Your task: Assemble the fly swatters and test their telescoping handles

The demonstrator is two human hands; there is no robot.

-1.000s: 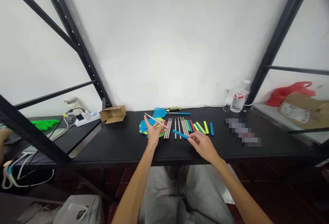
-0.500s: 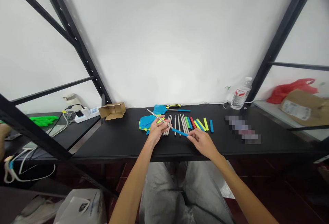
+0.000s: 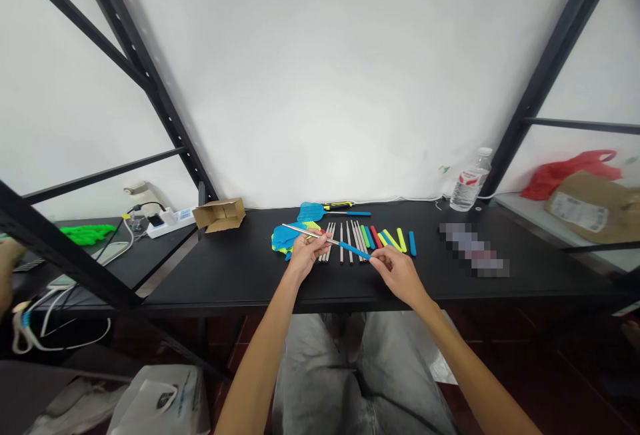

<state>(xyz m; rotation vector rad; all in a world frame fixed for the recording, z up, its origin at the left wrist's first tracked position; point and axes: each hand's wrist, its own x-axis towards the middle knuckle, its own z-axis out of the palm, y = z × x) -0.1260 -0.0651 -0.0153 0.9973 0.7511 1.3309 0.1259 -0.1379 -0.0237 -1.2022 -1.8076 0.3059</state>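
My left hand (image 3: 305, 253) is closed round a thin silver metal rod (image 3: 296, 228), whose far end points up and left. A blue handle (image 3: 354, 250) sits in line on the rod's right end, and my right hand (image 3: 399, 274) pinches its outer tip. Under and behind the hands lie several loose metal rods (image 3: 349, 238). Beside them to the right are several loose handles in green, blue, red and yellow (image 3: 401, 240). A pile of blue and yellow fly swatter heads (image 3: 286, 240) rests just left of my left hand.
A blue fly swatter (image 3: 311, 212) lies by the wall near a black and yellow tool (image 3: 339, 206). An open cardboard box (image 3: 220, 215) stands left; a water bottle (image 3: 469, 182) stands right. Metal posts (image 3: 150, 82) flank the black table (image 3: 200, 282). Another person's arm (image 3: 6, 275) shows far left.
The rod with its blue handle has swung to a flatter slant. My right hand has moved slightly right and up; my left hand stays nearly in place.
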